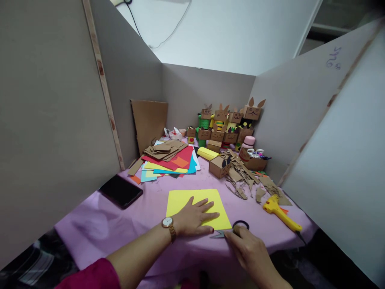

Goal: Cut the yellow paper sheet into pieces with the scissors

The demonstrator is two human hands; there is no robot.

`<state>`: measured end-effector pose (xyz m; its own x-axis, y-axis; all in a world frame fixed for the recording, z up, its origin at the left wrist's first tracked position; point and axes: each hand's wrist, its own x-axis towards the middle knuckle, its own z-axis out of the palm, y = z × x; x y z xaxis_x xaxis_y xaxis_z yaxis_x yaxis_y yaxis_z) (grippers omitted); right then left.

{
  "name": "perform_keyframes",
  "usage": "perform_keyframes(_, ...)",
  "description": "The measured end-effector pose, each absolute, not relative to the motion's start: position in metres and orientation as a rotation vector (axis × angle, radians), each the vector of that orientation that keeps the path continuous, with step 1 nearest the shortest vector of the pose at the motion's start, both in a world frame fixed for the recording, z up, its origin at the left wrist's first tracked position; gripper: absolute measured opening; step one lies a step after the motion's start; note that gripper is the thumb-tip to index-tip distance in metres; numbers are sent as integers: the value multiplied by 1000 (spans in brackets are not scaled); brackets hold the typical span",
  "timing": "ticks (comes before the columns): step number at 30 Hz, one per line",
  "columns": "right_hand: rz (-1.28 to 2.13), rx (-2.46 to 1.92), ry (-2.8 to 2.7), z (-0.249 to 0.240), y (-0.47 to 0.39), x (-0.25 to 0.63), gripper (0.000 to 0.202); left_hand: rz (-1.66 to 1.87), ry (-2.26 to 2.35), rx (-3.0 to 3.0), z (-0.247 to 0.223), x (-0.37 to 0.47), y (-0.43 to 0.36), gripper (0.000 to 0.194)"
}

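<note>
A yellow sheet of paper [180, 200] lies on the pink-purple tablecloth [156, 257] in front of me. My left hand [195, 218] rests flat on it with the fingers spread, a gold watch [167, 222] on its wrist. At the sheet's near right corner, my right hand [246, 243] is closed on a pair of scissors [219, 235] with dark handles. Their blades are parted and point left, close to my left thumb. Whether they touch the paper's edge I cannot tell.
A black phone or tablet [120, 191] lies left. Behind are coloured sheets [173, 162], cardboard pieces [162, 150], a cardboard box head [219, 166] and cardboard scraps [240, 170]. A yellow glue gun [281, 212] lies right. Several cardboard animal figures [221, 116] stand at the back between grey partitions [207, 84].
</note>
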<state>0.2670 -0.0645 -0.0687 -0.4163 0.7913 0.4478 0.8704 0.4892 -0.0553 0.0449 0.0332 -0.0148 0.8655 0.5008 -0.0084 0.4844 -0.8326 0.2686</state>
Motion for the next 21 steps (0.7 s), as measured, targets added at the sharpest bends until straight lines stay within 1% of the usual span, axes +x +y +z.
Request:
perform_keyframes(5, -253, -1385, -2331, -71, -63, 268, 28, 97, 761, 2765, -16, 46, 34, 55)
perform_keyframes(8, -244, -1380, -2318, -71, -63, 267, 27, 112, 761, 2778, -15, 45, 33, 50)
perform_keyframes(12, -251, -1363, -2313, -71, -63, 267, 28, 88, 738, 2791, -14, 39, 36, 45)
perform_keyframes(21, -316, -1327, -2245, -66, -62, 258, 33, 120, 789, 2827, -18, 30, 41, 44)
